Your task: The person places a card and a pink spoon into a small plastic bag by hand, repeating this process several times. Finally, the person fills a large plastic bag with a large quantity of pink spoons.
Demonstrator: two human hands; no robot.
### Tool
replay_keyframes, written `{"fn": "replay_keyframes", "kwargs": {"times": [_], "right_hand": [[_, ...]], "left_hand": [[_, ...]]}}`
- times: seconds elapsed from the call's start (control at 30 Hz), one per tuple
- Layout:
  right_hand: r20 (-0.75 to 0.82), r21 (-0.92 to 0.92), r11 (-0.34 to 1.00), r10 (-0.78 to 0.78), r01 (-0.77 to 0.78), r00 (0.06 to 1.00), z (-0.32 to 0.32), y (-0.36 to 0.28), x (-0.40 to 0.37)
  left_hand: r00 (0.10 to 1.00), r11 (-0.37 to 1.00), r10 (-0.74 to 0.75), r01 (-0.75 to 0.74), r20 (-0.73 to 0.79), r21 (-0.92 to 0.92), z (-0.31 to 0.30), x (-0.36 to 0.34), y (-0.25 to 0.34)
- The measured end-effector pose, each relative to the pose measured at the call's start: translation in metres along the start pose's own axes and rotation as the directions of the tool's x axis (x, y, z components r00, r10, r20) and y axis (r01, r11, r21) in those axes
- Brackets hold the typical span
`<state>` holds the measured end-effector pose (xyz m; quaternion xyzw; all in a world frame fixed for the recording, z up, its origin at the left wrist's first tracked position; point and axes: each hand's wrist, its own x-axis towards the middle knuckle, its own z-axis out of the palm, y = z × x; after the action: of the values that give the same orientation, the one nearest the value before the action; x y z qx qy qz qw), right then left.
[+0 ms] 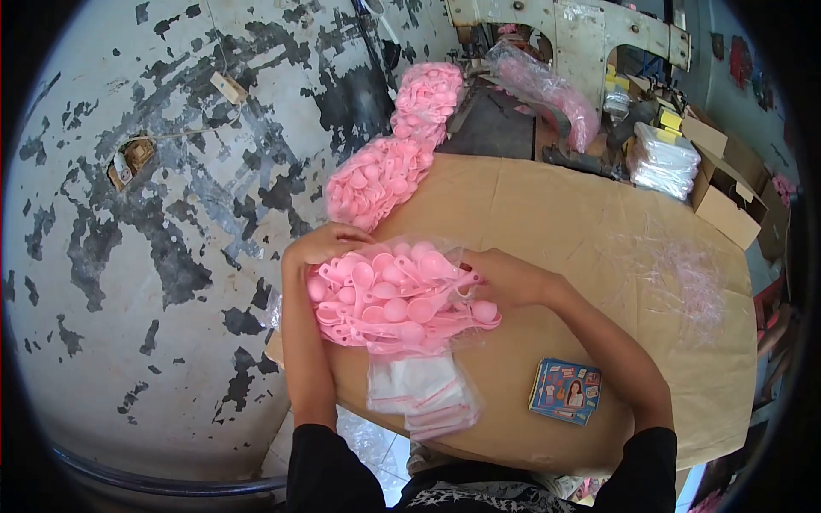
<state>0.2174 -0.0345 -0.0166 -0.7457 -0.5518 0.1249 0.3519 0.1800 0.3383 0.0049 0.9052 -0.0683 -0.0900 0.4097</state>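
A clear plastic bag of pink plastic measuring spoons [389, 295] lies in front of me on the paper-covered table. Around its far left corner curls my left hand [325, 245], the fingers resting along the bag's back edge. My right hand [505, 278] grips the right side of the bag, near the spoon handles; its fingertips are partly hidden by plastic and spoons. Some small clear plastic bags [423, 389] lie flat under the near edge of the pile. To the right is a stack of blue printed cards [564, 391].
Two more filled bags of pink spoons, a nearer one [380, 179] and a farther one [428, 98], lean by the peeling wall. Loose clear strips [684, 278] lie at right. Stacked plastic packs [663, 161] and an open cardboard box [727, 201] stand at the back right.
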Motion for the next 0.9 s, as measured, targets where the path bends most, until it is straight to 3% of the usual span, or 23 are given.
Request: {"fn": "replay_keyframes", "kwargs": {"times": [0.13, 0.23, 0.37, 0.47, 0.57, 0.67, 0.77, 0.9], "right_hand": [[0.158, 0.085, 0.994, 0.050, -0.064, 0.986, -0.017, -0.016, -0.001], [0.187, 0.102, 0.993, 0.042, -0.062, 0.981, -0.022, -0.021, -0.005], [0.205, 0.107, 0.993, 0.022, -0.044, 0.978, -0.032, -0.031, -0.010], [0.297, 0.091, 0.994, 0.036, -0.066, 0.954, -0.046, -0.022, -0.014], [0.312, 0.123, 0.960, 0.203, -0.251, 0.928, -0.071, -0.028, -0.026], [0.186, -0.008, 0.956, 0.290, -0.294, 0.939, -0.093, -0.012, -0.034], [0.205, -0.038, 0.953, 0.303, -0.302, 0.931, -0.115, 0.024, -0.028], [0.029, 0.019, 0.862, 0.507, -0.507, 0.862, -0.112, 0.036, -0.026]], "left_hand": [[0.995, 0.978, 0.057, -0.038, 0.086, -0.204, -0.005, -0.011, -0.021], [0.987, 0.986, 0.049, -0.023, 0.154, -0.168, -0.017, -0.017, -0.026], [0.993, 0.946, 0.062, -0.026, 0.104, -0.324, -0.019, -0.036, -0.026], [0.995, 0.958, 0.042, -0.014, 0.091, -0.287, -0.021, -0.038, -0.027], [0.991, 0.961, 0.015, 0.022, 0.131, -0.275, -0.024, -0.029, -0.043], [0.995, 0.961, 0.053, -0.027, 0.086, -0.274, -0.021, -0.030, -0.038], [0.996, 0.960, 0.034, -0.009, 0.087, -0.278, -0.019, -0.031, -0.032], [0.997, 0.959, 0.029, -0.007, 0.074, -0.283, -0.017, -0.033, -0.031]]}}
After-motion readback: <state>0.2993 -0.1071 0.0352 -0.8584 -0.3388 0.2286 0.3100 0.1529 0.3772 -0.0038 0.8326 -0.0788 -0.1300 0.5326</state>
